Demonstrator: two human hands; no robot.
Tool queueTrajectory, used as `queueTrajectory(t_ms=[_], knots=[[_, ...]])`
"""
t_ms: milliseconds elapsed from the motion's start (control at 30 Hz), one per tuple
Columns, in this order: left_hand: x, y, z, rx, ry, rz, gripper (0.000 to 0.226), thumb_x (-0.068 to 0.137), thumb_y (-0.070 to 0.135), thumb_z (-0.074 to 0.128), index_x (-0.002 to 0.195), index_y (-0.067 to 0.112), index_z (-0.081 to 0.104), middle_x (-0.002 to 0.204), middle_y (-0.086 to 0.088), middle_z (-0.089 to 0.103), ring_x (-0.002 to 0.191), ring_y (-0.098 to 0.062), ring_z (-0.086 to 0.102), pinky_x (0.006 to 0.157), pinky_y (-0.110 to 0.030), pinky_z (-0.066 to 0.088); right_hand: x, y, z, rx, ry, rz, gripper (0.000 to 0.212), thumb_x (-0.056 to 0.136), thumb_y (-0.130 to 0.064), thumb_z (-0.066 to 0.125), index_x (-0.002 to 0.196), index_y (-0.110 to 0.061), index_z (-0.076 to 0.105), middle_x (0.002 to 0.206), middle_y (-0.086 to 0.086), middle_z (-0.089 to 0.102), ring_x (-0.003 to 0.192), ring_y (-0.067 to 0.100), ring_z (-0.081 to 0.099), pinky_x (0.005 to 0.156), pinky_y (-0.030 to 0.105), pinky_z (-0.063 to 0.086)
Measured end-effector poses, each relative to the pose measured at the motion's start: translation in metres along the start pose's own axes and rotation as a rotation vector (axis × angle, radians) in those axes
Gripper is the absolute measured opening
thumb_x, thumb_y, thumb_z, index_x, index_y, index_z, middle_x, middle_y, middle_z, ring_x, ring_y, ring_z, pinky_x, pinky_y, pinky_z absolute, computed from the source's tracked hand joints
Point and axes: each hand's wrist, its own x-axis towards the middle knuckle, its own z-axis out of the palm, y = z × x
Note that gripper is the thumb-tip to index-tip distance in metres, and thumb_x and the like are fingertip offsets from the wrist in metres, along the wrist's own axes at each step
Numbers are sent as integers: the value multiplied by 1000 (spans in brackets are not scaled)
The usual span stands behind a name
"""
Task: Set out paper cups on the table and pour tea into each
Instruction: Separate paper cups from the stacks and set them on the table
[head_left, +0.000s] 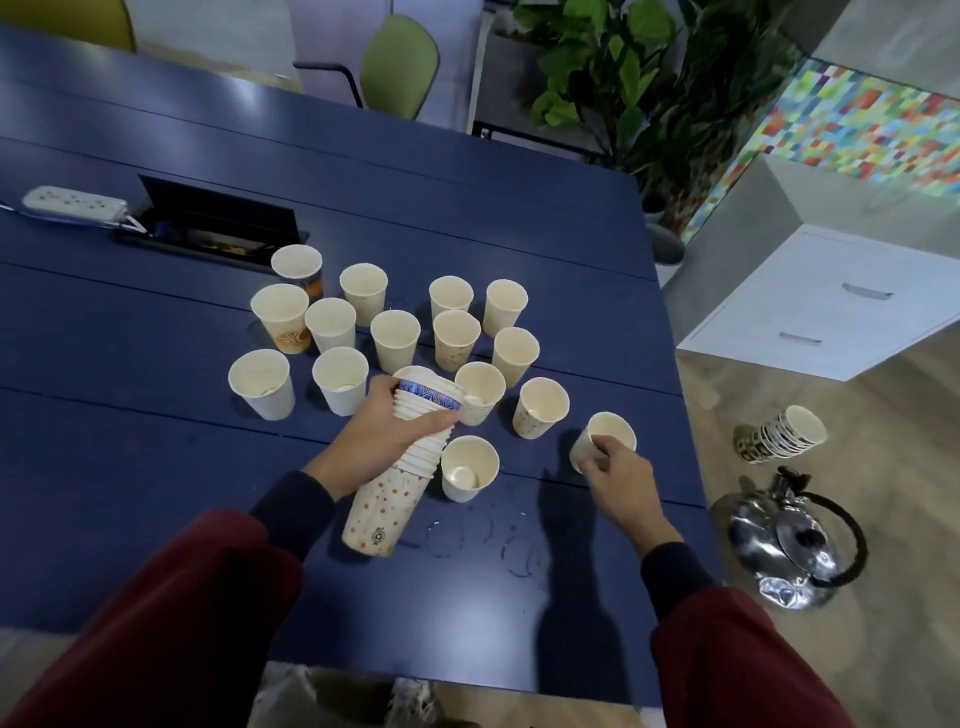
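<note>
Dark red sleeves (182, 623) frame the person's two hands over the dark blue table (156, 467). The left hand (384, 431) grips a tall tilted stack of nested paper cups (384, 509) around its ridged rims. The right hand (618, 478) pinches one plain white paper cup (610, 428) by its side, near the table's right edge. This cup leans, and I cannot tell if its base touches down.

To do this well, it should probably go down flat, clear of the edge and apart from its neighbours, before the fingers release it.

A cluster of cream paper cups (395, 338) stands upright and open, several printed with orange or dotted patterns, and I see no tea in them. A shiny steel kettle (789, 545) waits on the floor.
</note>
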Motion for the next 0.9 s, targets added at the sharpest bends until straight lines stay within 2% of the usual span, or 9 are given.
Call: queueTrajectory(t_ms=[200, 333, 433, 533, 633, 700, 767, 833, 900], knots=[[0, 0, -3, -14, -25, -22, 51, 84, 36, 78, 120, 20, 46, 108, 5, 64, 91, -4, 64, 58, -11, 48, -1, -8, -3, 48, 57, 14, 46, 99, -22, 59, 142, -6, 54, 128, 19, 67, 119, 33, 61, 92, 28, 41], [-3, 0, -5, -192, -97, -25, 33, 91, 29, 70, 121, 22, 57, 99, 9, 75, 90, -4, 71, 65, -17, 54, -19, -45, -5, 119, 196, -162, 33, 97, -24, 63, 127, -9, 65, 113, 5, 70, 91, 17, 64, 85, 28, 44], [-7, -6, -7, -253, -150, -43, 34, 95, 32, 65, 127, 21, 61, 111, 4, 75, 105, -13, 71, 78, -26, 57, -38, -80, 7, 248, 64, -332, 32, 97, -37, 62, 122, -17, 68, 100, -9, 70, 84, 9, 67, 83, 34, 54], [-10, -11, -8, -303, -168, -76, 36, 94, 34, 65, 127, 18, 62, 115, -3, 74, 106, -19, 71, 83, -33, 58, -46, -104, 26, 283, -100, -436, 41, 97, -46, 56, 132, -24, 64, 107, -12, 69, 87, 14, 69, 85, 40, 56], [-11, -17, -12, -388, -154, -102, 36, 95, 32, 65, 125, 12, 64, 115, -13, 73, 102, -26, 71, 87, -42, 58, -51, -120, 40, 276, -220, -490, 44, 102, -43, 54, 144, -32, 50, 117, -24, 63, 87, 9, 65, 91, 29, 52], [-9, -21, -18, -495, -97, -129, 41, 94, 34, 65, 126, 8, 64, 113, -20, 72, 92, -30, 70, 82, -47, 58, -57, -126, 48, 283, -264, -466, 53, 100, -47, 57, 149, -37, 39, 117, -30, 58, 88, 14, 66, 92, 29, 51], [-5, -24, -28, -605, -5, -146, 47, 92, 37, 65, 128, 6, 63, 107, -20, 72, 84, -28, 70, 71, -41, 59, -64, -129, 58, 243, -352, -430, 66, 93, -60, 60, 150, -40, 33, 119, -27, 59, 94, 13, 66, 94, 34, 51], [-2, -25, -37, -672, 86, -141, 55, 89, 43, 68, 131, 9, 60, 108, -18, 71, 86, -30, 71, 73, -43, 58, -72, -131, 71, 188, -509, -416, 88, 81, -73, 64, 153, -41, 25, 128, -17, 63, 104, 10, 64, 99, 37, 51], [0, -25, -40, -690, 161, -103, 60, 87, 47, 69, 134, 13, 55, 113, -18, 71, 93, -32, 71, 77, -49, 58, -76, -132, 83, 177, -567, -453, 94, 75, -72, 70, 152, -43, 26, 128, -14, 65, 107, 9, 66, 96, 40, 54]])
